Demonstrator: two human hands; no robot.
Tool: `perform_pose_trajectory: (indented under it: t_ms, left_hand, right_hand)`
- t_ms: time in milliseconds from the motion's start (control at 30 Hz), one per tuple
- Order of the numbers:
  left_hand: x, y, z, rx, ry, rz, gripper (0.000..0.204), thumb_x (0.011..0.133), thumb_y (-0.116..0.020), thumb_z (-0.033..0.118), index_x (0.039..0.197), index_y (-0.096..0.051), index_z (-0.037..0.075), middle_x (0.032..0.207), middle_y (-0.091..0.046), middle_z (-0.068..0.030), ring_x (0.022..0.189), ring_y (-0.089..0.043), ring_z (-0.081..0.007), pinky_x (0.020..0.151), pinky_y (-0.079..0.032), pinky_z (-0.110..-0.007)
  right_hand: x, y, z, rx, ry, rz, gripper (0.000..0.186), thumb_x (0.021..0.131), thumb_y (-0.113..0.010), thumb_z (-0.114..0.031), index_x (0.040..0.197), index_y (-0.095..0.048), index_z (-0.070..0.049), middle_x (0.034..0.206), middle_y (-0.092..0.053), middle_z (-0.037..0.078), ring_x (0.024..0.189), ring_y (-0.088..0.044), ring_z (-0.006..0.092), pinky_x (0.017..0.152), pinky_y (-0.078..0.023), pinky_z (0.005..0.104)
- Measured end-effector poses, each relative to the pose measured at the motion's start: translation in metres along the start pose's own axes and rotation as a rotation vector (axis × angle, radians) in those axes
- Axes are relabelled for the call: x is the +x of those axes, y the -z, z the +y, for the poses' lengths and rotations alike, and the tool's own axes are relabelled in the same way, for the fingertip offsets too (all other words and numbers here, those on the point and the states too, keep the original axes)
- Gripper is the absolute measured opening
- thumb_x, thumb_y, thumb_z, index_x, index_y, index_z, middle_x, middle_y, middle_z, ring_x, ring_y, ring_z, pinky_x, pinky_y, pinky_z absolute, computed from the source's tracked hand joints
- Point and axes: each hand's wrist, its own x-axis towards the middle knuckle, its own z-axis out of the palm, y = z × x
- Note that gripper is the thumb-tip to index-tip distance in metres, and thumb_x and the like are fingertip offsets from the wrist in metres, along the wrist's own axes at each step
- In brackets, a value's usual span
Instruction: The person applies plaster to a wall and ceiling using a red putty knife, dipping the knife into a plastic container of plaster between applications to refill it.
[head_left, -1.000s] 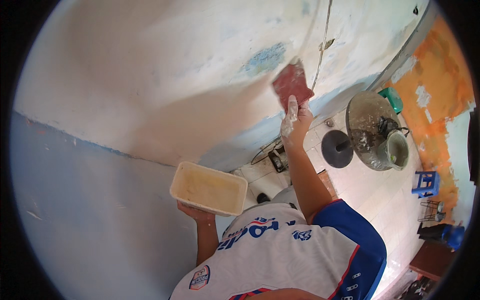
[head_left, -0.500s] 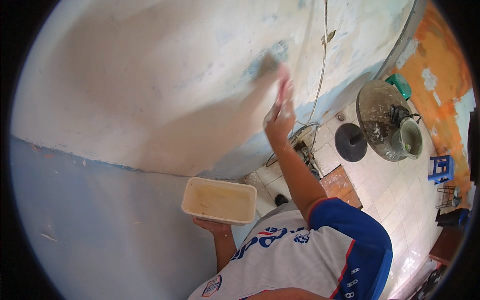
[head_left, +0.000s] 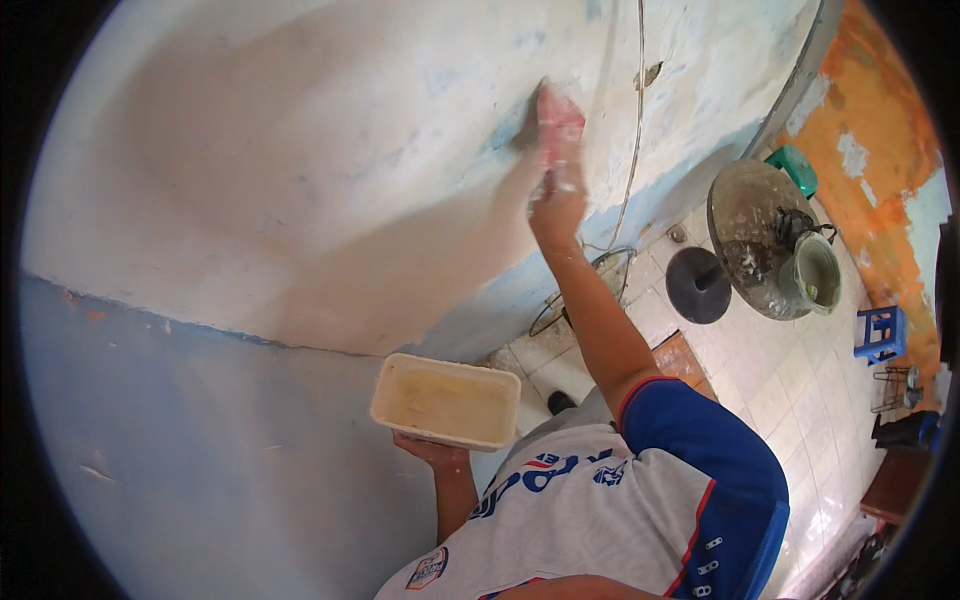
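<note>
Wall: patchy off-white wall (head_left: 300,150) up top, blue lower wall (head_left: 180,450) underneath, with a thin cable (head_left: 637,130) running down the pale part.
Blue patch: the blue patch (head_left: 505,133) looks way paler than it did a second ago (part of it is behind the pad and its shadow, so don't quote me on how much). I'd read that as the spot getting coated over.
Red pad: the red flat pad (head_left: 560,118) is up at that patch now, tip upward; a second ago it was off to the right, broad face showing. Too blurry to tell if it's actually touching.
Right hand: the right hand (head_left: 558,205) is closed around the pad's lower end, smeared with white, exact finger placement lost in the blur.
Tray: the cream tray (head_left: 445,432) sits below the pale wall, close to the body, thin yellowish residue inside. Sits a bit further right in view, but the whole view has shifted too.
Left hand: the left hand (head_left: 432,449) is gripping the tray from underneath, thumb hidden.
Floor side: round table (head_left: 745,190) with a bucket (head_left: 818,275), blue stool (head_left: 881,333) beyond.
</note>
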Motion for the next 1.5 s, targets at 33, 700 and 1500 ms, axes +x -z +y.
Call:
perform_pose_trajectory:
  t_ms: [33, 700, 1500]
  left_hand:
    - [0.002, -0.004, -0.003, 0.006, 0.002, -0.014, 0.065, 0.1, -0.037, 0.057, 0.147, -0.053, 0.014, 0.145, -0.057, -0.0085, 0.129, -0.058, -0.0319, 0.106, -0.05, -0.05]
    - [-0.017, -0.028, -0.013, 0.051, -0.042, -0.287, 0.065, 0.101, -0.037, 0.057, 0.146, -0.054, 0.014, 0.143, -0.06, -0.0079, 0.126, -0.061, -0.0319, 0.105, -0.052, -0.05]
    - [-0.025, -0.026, -0.014, 0.057, -0.012, -0.14, 0.07, 0.101, -0.037, 0.062, 0.149, -0.051, 0.013, 0.142, -0.06, -0.01, 0.123, -0.063, -0.0337, 0.105, -0.052, -0.051]
  right_hand:
    - [-0.01, -0.015, 0.009, -0.016, 0.067, -0.046, 0.055, 0.093, -0.053, 0.005, 0.148, -0.05, 0.004, 0.148, -0.053, 0.028, 0.142, -0.046, 0.0457, 0.119, -0.039, 0.0469]
    - [-0.025, 0.036, -0.008, 0.148, 0.171, -0.041, 0.048, 0.093, -0.05, 0.006, 0.141, -0.056, 0.007, 0.143, -0.058, 0.028, 0.135, -0.054, 0.0446, 0.113, -0.046, 0.0466]
    - [-0.058, 0.04, -0.019, 0.284, 0.181, -0.208, 0.051, 0.088, -0.051, 0.012, 0.137, -0.061, 0.005, 0.14, -0.061, 0.026, 0.13, -0.06, 0.0405, 0.107, -0.051, 0.0472]
